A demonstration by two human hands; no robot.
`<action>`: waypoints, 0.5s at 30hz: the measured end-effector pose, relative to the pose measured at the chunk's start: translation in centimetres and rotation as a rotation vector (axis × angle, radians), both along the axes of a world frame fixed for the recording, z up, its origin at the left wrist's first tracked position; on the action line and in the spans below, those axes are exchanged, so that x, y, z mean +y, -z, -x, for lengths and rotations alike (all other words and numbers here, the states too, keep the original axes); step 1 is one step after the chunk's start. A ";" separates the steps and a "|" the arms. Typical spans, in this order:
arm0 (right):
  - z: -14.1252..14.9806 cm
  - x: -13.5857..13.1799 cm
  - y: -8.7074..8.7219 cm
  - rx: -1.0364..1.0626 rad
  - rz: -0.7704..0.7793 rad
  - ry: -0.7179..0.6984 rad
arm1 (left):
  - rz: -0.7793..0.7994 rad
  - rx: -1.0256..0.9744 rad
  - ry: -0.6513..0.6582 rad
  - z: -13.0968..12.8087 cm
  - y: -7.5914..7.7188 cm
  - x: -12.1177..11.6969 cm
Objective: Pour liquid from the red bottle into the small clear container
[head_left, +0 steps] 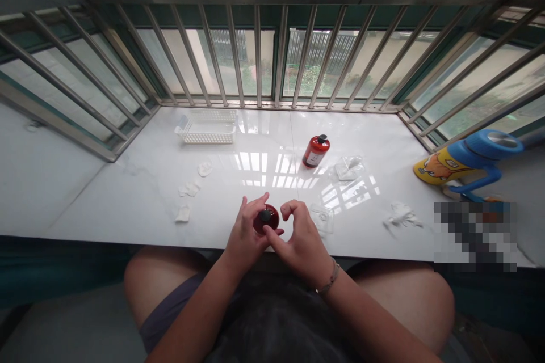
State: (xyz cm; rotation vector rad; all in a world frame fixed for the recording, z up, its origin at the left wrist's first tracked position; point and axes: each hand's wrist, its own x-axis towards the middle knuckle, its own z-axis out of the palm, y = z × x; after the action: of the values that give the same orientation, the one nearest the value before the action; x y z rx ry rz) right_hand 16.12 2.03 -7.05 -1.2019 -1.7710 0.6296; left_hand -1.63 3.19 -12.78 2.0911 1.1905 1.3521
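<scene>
The left hand curled snugly around a red bottle, which sat inside its grasp, while the right hand arched half-open beside it.

Low in the frame's centre, the left hand curls around a dark-red bottle with a black cap; the right hand arches beside it, thumb at its edge. A red bottle with a white label stands right of centre, a white perforated plastic basket left of centre, and a blue-and-yellow flask at far right.
</scene>
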 end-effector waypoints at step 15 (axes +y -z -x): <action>1.0 0.4 -0.9 -0.045 -0.037 -0.075 | 0.182 -0.101 0.016 -1.1 -0.3 -0.6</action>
State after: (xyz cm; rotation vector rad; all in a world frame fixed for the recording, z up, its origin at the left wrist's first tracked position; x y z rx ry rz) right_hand 15.14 2.42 -6.20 -1.1374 -1.8649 0.6148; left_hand -0.58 2.63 -12.52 1.8804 1.2047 1.2749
